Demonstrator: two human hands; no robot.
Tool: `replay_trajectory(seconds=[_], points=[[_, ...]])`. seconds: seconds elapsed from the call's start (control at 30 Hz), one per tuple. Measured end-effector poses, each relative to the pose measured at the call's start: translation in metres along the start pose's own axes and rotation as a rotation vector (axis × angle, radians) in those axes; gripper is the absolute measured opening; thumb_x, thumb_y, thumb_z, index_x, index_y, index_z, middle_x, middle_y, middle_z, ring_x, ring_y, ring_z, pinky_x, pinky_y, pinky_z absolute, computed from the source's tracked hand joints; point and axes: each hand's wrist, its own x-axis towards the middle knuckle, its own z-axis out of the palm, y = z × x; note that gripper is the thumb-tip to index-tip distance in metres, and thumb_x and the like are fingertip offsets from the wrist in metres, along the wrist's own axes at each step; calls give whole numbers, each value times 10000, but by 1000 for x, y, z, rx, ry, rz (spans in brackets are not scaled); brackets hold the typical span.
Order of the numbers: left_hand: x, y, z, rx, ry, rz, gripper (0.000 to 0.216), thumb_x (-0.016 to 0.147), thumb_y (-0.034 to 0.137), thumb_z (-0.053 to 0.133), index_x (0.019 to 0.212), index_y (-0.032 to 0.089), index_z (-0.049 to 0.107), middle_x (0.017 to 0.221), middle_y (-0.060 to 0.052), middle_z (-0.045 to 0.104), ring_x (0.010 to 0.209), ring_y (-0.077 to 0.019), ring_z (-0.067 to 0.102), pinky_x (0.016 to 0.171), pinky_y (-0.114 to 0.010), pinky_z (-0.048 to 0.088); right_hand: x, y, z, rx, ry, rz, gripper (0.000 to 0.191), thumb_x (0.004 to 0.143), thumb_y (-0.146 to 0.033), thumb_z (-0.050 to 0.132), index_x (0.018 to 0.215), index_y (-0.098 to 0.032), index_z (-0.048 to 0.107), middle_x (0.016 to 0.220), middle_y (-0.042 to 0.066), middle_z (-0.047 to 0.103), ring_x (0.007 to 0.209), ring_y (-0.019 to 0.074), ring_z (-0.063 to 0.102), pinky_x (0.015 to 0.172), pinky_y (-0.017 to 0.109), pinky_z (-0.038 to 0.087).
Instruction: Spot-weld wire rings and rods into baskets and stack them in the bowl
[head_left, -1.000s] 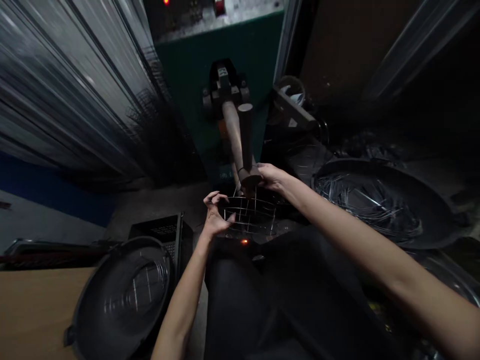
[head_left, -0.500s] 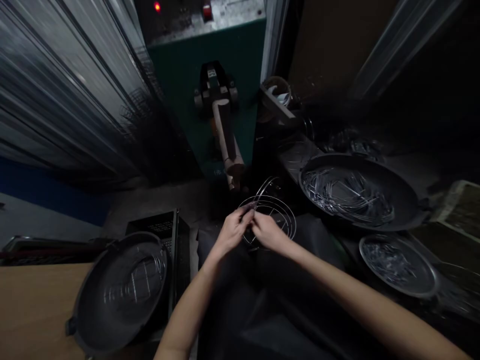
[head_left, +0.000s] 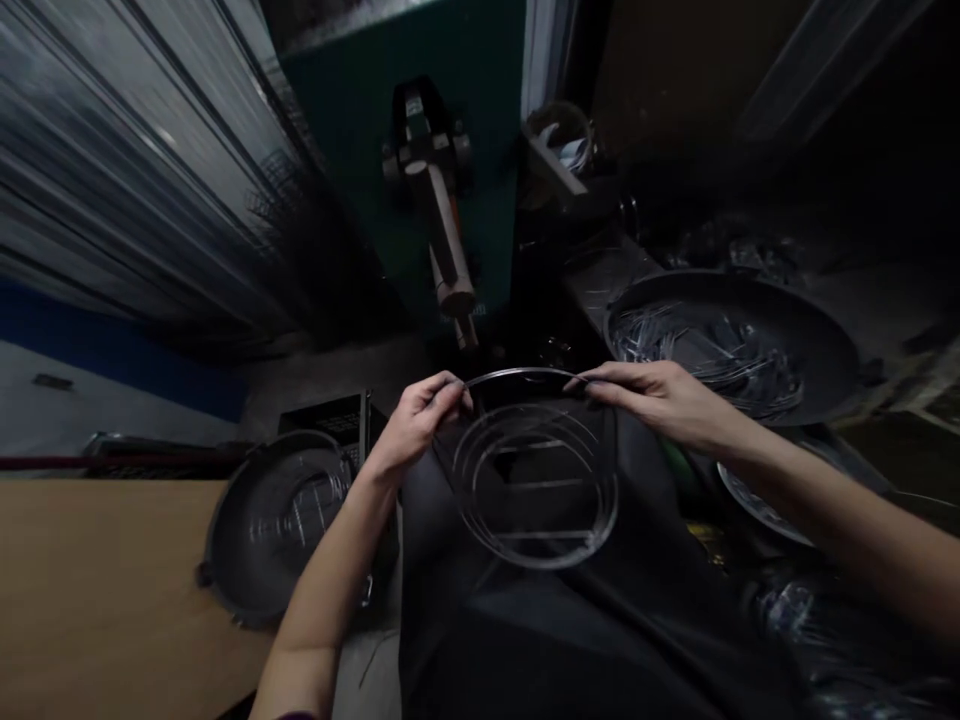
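Both my hands hold a round wire frame (head_left: 534,482) of concentric rings and straight cross wires above my dark lap (head_left: 480,640). My left hand (head_left: 424,420) pinches the frame's top ring at its left side. My right hand (head_left: 649,395) pinches the same ring at the right, with the fingers stretched along the wire. The frame tilts, and its lower rings hang over my lap.
Beyond the hands, a long-handled lever (head_left: 442,235) stands on a green machine (head_left: 352,130). A black pan of wire pieces (head_left: 750,290) lies right, above a metal dish (head_left: 757,510). A black pan of rings (head_left: 225,530) rests on a wooden table (head_left: 97,570) at left, next to a black crate (head_left: 330,415).
My hands have moved apart from their close grip at the frame's centre to opposite sides of the top ring. The frame has come lower and closer, over my lap.
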Motion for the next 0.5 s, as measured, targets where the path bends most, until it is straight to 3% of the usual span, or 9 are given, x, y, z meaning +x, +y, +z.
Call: replay_trajectory(seconds=[0.1,0.2,0.27,0.37,0.43,0.5], points=[[1,-33,6,-203,-92,-223,420,790,559,588,754,143,542,488,85,300,427,-39,238,445,-172,240,-10,18,21,247,-76,262,536,707,-653,639,861,-143,700,762,54,645,696,159,581,639,258,456],[-1,-72,17,-163,-139,-334,449,813,598,518,768,151,532,470,87,307,414,-51,246,441,-178,258,-17,51,36,483,-187,504,532,598,-612,757,820,-139,654,648,6,567,592,96,508,559,213,407],[0,-90,23,88,-104,-245,421,887,539,428,795,151,561,524,46,429,463,-69,358,492,-189,321,-16,69,42,643,-255,620,537,550,-561,811,843,-149,631,641,-14,546,584,81,498,567,204,417],[5,-103,27,606,-38,37,329,946,389,389,898,163,625,763,-26,626,710,-117,561,677,-217,422,-4,81,46,752,-274,667,539,532,-521,834,859,-155,612,673,-12,554,600,81,511,589,207,441],[10,-110,28,838,-48,166,295,956,322,387,1068,186,624,944,-48,671,854,-137,607,744,-223,440,5,82,48,716,-245,646,512,553,-516,818,834,-147,601,657,-15,540,567,72,484,539,193,411],[14,-116,30,955,-83,205,335,964,281,370,1232,218,562,1048,-52,672,890,-132,627,734,-212,450,12,81,50,605,-236,605,456,635,-526,755,820,-144,587,604,-27,504,509,67,437,485,190,363]])
